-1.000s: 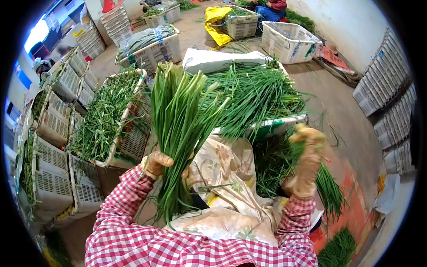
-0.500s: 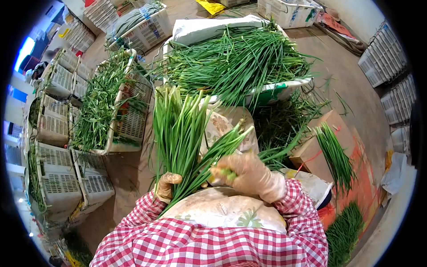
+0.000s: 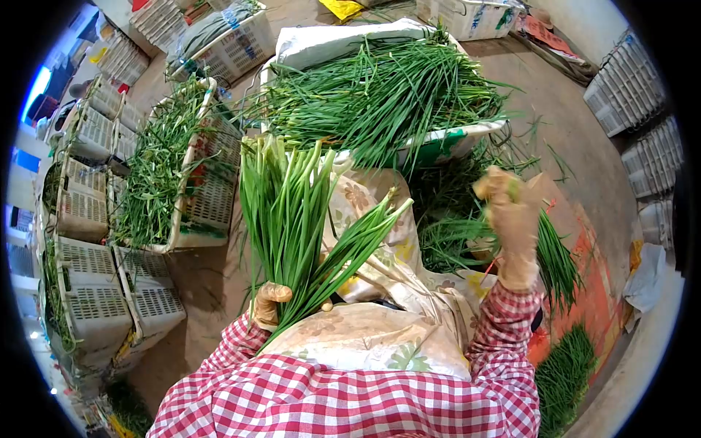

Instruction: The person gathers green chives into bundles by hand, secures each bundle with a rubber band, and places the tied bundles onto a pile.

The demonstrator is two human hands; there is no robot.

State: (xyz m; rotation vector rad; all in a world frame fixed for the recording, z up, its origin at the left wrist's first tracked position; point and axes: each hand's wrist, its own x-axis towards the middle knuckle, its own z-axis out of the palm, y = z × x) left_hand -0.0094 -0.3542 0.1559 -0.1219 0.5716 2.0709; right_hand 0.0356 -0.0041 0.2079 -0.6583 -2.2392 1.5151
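My left hand (image 3: 270,304), in a tan glove, is wrapped round the lower part of a bunch of green stalks (image 3: 285,219). Most of the bunch stands upright, while some stalks fan out to the right over the flowered apron (image 3: 350,336). My right hand (image 3: 512,226), gloved too, is raised to the right, away from the bunch. It is smeared by motion; its fingers look curled, and a greenish bit may be in them. Ahead, a white crate (image 3: 475,130) is heaped with long green stalks (image 3: 387,95).
At the left stand a crate of loose greens (image 3: 191,168) and several white crates (image 3: 91,292). A tied bunch (image 3: 556,263) lies at the right, with more greens (image 3: 568,379) below it. Stacked crates (image 3: 626,87) line the right wall.
My right hand has gone from beside the bunch out to the right and up. My left hand still holds the bunch, whose right-hand stalks now spread apart from the rest.
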